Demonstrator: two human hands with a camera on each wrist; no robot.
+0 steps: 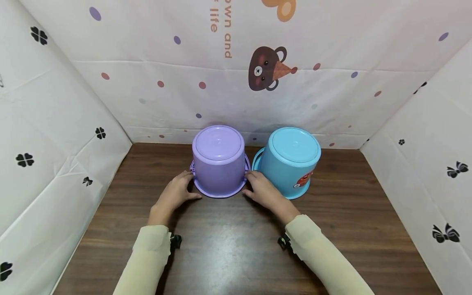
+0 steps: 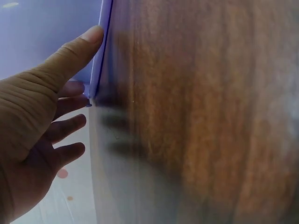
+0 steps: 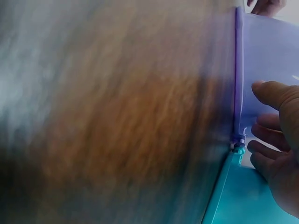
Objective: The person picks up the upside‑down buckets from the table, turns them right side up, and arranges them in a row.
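Near the back edge of the brown surface (image 1: 221,254), a purple bucket (image 1: 219,176) stands upside down, its base facing up and its rim on the wood. Just to its right, a blue bucket (image 1: 284,176) is also upside down, so near that the two rims almost meet; whether they touch cannot be told. Close behind both rises the back wall (image 1: 155,102), printed with dots and a bear. Brown wood stretches from the purple bucket to the left wall (image 1: 55,123), from the blue bucket to the right wall (image 1: 424,143), and forward toward the person, where the room is widest.

Counted, there are two buckets, one of each colour, with one red label (image 1: 304,179) on the blue one; two hands; and two pale sleeves (image 1: 147,246).

Both forearms reach in from the near side and converge on the purple bucket. The left hand (image 1: 175,190) is at that bucket's left side, its thumb (image 2: 70,58) stretched out beside the rim. The right hand (image 1: 263,190) mirrors it on the right, lying partly in front of the blue bucket. On both hands the fingers (image 2: 70,151) are loose and parted, lightly bent about the purple bucket's sides; how firmly they touch it cannot be told.
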